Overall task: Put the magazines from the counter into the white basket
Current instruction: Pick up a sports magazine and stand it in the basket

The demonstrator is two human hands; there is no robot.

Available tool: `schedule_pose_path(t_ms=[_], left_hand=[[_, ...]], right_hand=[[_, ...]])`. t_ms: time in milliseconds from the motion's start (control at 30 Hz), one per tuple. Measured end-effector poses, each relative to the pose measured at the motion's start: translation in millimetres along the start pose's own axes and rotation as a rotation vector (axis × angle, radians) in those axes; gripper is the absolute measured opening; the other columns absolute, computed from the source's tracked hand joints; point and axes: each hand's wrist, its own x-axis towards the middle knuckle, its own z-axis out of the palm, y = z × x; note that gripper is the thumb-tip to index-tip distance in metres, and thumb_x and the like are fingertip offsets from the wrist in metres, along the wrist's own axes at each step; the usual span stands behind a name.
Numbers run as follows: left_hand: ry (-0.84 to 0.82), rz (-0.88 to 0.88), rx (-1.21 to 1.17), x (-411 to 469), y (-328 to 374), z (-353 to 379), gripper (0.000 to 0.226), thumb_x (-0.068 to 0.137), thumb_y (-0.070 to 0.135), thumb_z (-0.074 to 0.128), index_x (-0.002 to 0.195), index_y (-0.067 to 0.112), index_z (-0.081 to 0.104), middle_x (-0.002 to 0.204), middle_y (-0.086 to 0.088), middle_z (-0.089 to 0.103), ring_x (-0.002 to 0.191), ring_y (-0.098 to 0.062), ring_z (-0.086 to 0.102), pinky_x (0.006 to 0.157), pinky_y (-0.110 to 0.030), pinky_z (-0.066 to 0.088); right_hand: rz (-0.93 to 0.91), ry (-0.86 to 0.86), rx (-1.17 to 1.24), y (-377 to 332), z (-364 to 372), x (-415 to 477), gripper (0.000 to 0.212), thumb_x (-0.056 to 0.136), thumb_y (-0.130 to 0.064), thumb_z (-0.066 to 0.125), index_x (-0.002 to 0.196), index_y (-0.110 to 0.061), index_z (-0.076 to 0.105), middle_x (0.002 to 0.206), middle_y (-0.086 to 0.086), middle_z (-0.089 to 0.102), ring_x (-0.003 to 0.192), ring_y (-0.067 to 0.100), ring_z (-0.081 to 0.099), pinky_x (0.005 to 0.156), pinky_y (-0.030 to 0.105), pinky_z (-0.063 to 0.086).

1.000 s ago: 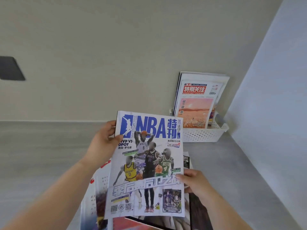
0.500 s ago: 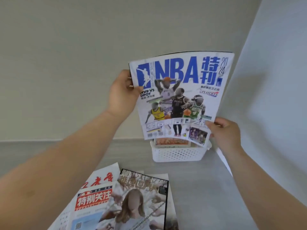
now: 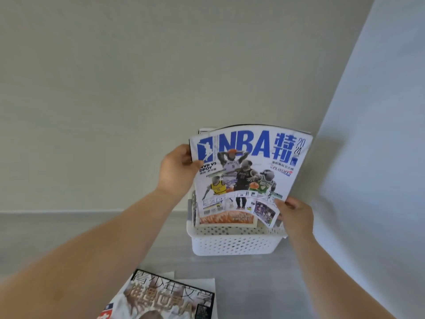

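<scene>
Above the white basket [image 3: 236, 244] at the far right corner of the counter [image 3: 57, 233], the magazine [image 3: 248, 176] stands upright, long axis vertical, bottom edge just inside the rim. Left hand [image 3: 178, 170] pinches its upper left edge; right hand [image 3: 295, 215], nearer the basket, grips the lower right corner. More magazines [image 3: 170, 295] lie near.
</scene>
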Motion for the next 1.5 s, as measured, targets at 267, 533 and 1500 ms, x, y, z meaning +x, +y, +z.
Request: schedule_pose_path(t_ms=[267,533,1500], left_hand=[[0.0,-0.135,0.057,16,-39,15,0.018,0.081,0.002,0.058,0.081,0.02,0.057,0.08,0.004,0.063,0.065,0.0,0.057,0.053,-0.014,0.044],[0.128,-0.07,0.236,33,-55,29,0.035,0.076,0.017,0.067,0.108,0.016,0.052,0.091,0.006,0.051,0.075,-0.007,0.051,0.056,-0.004,0.041],[-0.227,-0.493,0.684,-126,-106,-140,0.065,0.084,0.028,0.057,0.139,0.017,0.026,0.151,-0.01,0.024,0.133,-0.029,0.033,0.108,-0.038,0.028]], right_hand=[[0.054,-0.032,-0.096,25,22,14,0.015,0.083,-0.007,0.058,0.091,-0.003,0.069,0.079,0.012,0.069,0.062,0.025,0.06,0.056,0.03,0.047],[-0.012,-0.066,-0.068,14,41,33,0.036,0.083,0.002,0.046,0.116,-0.012,0.05,0.102,0.007,0.063,0.072,0.014,0.055,0.051,0.02,0.044],[-0.133,-0.526,-0.511,57,42,-186,0.076,0.083,-0.035,0.057,0.141,-0.027,0.009,0.155,-0.001,0.002,0.142,0.017,0.0,0.115,0.032,0.005]])
